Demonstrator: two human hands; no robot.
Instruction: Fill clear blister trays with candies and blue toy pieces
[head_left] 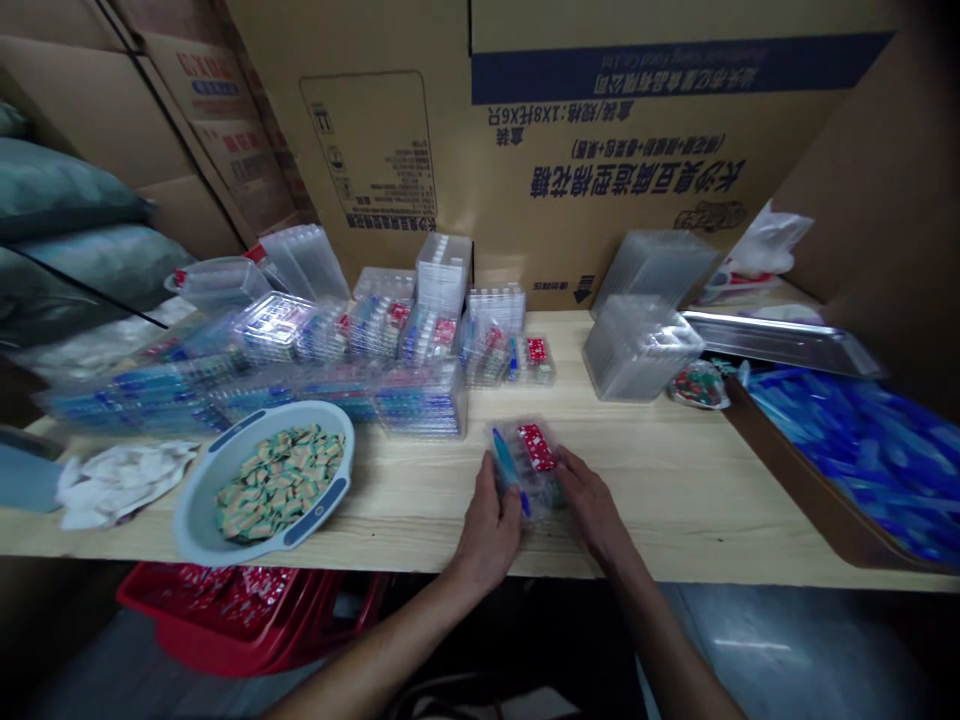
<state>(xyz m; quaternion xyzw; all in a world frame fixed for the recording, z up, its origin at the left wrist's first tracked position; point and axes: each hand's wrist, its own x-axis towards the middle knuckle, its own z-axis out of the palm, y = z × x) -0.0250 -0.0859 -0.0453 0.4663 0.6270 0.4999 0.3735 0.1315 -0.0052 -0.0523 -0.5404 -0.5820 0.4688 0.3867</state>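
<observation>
A small clear plastic box (526, 458) lies on the wooden table (660, 480) near its front edge, with a blue pen and a red patterned packet inside. My left hand (489, 525) grips the box's left side, fingers curled against it. On the box's right side my right hand (592, 500) presses with closed fingers.
A pale blue bowl (217, 480) of small striped pieces sits left. Stacks of filled clear boxes (420, 395) and empty clear boxes (637, 345) stand behind. A tray of blue pens (862, 450) is right. Crumpled white cloth (120, 480) lies far left, a red basket (225, 610) below. Cardboard boxes (600, 140) back the table.
</observation>
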